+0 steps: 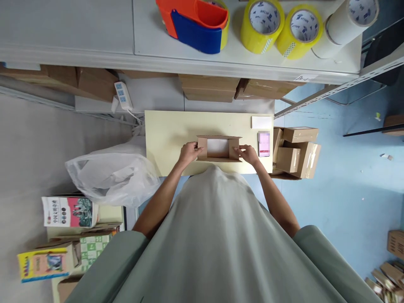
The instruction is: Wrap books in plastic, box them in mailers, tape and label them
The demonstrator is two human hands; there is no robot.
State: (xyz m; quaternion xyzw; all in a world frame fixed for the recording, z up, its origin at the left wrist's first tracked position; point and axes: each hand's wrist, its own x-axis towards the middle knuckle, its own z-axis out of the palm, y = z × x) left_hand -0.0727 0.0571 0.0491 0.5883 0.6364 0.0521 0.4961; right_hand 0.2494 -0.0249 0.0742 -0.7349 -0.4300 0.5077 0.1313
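A small brown cardboard box [218, 159] lies on the pale yellow tabletop [176, 124] in front of my body, its top flaps unfolded. Inside it a flat white surface [217, 147] shows; whether that is an item or a lining I cannot tell. At the box's left end, my left hand [189, 152] is closed on the short flap, thumb over the cardboard. My right hand [248, 153] pinches the short flap at the opposite end. To the right of that hand lies a phone [264, 144] with a lit pink screen, and a white card-like rectangle [261, 122] behind it.
A shelf [94, 38] overhead carries an orange-and-blue tape dispenser [197, 27], yellow tape rolls [263, 25] and white rolls [350, 25]. Cardboard boxes [303, 155] are stacked right of the table. Left are a white plastic bag [113, 172] and books [71, 211].
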